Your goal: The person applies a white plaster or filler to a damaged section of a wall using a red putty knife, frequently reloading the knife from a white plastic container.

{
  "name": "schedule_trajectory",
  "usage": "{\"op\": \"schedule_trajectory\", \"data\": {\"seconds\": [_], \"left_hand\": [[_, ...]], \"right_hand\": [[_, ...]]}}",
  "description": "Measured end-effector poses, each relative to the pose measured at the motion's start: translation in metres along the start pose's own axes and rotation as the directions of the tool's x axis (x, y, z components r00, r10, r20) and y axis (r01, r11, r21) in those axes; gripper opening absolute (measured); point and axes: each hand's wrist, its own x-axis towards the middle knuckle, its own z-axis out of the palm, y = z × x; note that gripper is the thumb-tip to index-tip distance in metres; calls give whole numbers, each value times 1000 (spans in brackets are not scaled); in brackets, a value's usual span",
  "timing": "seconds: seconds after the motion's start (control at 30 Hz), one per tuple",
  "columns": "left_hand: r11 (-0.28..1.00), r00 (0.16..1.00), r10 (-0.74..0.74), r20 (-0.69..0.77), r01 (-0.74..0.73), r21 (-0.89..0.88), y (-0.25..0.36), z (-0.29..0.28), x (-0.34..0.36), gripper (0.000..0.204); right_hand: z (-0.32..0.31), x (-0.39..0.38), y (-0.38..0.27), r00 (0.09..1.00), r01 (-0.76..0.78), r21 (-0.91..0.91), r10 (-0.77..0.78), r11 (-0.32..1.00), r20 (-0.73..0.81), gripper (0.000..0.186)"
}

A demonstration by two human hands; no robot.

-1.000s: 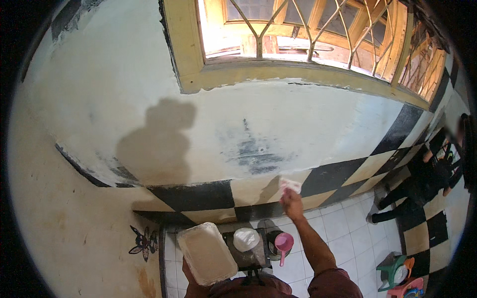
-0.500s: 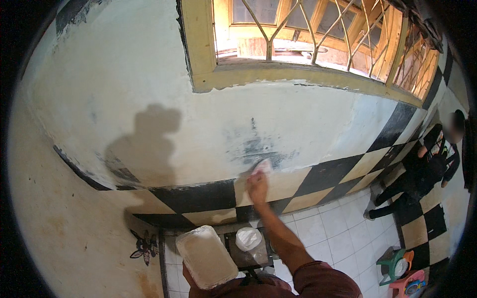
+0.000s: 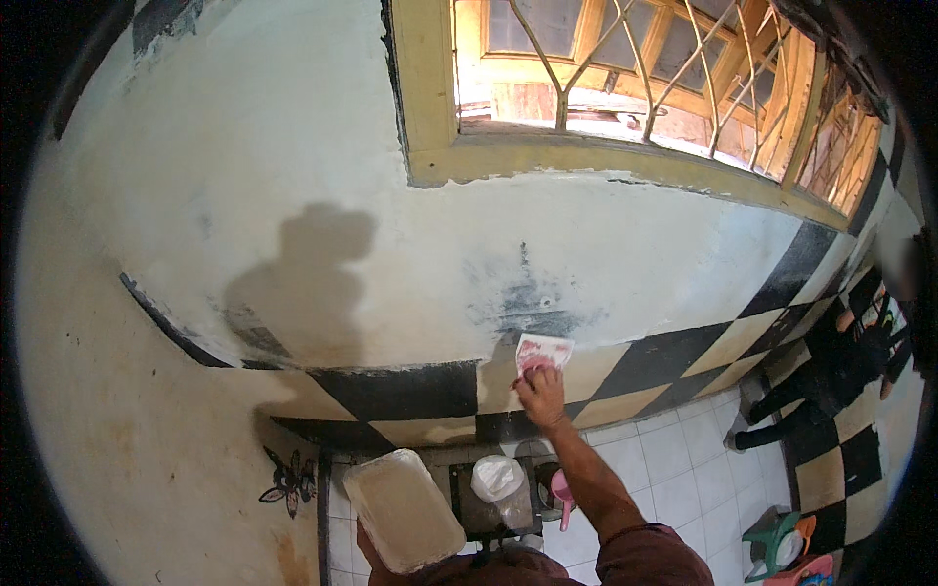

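My right hand (image 3: 540, 395) grips a flat, pinkish putty spreader (image 3: 543, 354) smeared with white. The blade is at the wall, just below a dark, partly coated patch (image 3: 535, 311) at the edge between the white coat and the checkered band. Low on the left, my left hand (image 3: 364, 543) shows only in part beside a rectangular tray (image 3: 405, 508) caked with whitish paste, which it holds up from below; its fingers are hidden under the tray.
A white bag or tub (image 3: 496, 479) stands on a dark stand below, next to a pink dipper (image 3: 562, 493). A barred yellow window frame (image 3: 586, 156) is above. At right are a person in dark clothes (image 3: 840, 376) and a green stool (image 3: 772, 535).
My right hand has drawn the spreader down the wall, and its flat face now shows. The pink dipper has come into sight. The view has shifted slightly left.
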Motion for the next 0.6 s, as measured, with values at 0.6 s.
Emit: {"op": "schedule_trajectory", "data": {"seconds": [0.6], "left_hand": [[999, 1000, 7, -1, -7, 45, -24, -15, -3, 80]], "right_hand": [[-46, -80, 107, 702, -709, -114, 681, 696, -207, 8]]}}
